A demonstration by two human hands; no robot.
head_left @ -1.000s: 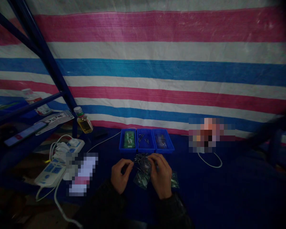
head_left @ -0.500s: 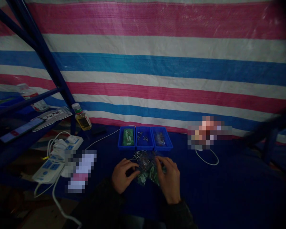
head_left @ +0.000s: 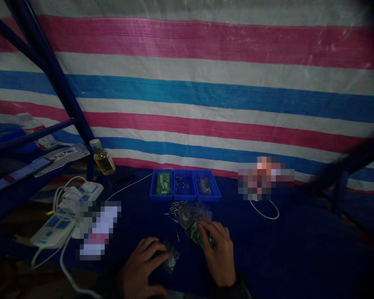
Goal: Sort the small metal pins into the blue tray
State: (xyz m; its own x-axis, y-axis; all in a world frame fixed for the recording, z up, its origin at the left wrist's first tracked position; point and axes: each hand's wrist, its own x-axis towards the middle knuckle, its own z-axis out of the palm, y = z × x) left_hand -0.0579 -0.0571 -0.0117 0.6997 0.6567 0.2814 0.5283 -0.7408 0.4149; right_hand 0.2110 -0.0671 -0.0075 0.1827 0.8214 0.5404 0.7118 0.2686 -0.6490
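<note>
"Left hand point(head_left: 143, 264) has come back toward the body since the earlier frame, well apart from the right hand point(head_left: 218, 251). A small clear packet point(head_left: 171, 258) lies beside it."

"How do they meet?"

"Its fingertips touch the packet's left edge, thumb held apart. The packet extends rightward from them, nearer this hand; I can't tell its long axis."

"And the right fingers?"

"On a green packet point(head_left: 195, 235), just left of them; whether they pinch it, I can't tell."

"Beyond those fingers?"

"Ahead and left, a clear bag point(head_left: 187, 214) beside loose metal pins point(head_left: 175, 207). Farther, three blue trays: the left tray point(head_left: 162, 198) holds a green bundle point(head_left: 164, 183), the middle tray point(head_left: 185, 197) a few pins, the right tray point(head_left: 210, 197) something in clear plastic."
</note>
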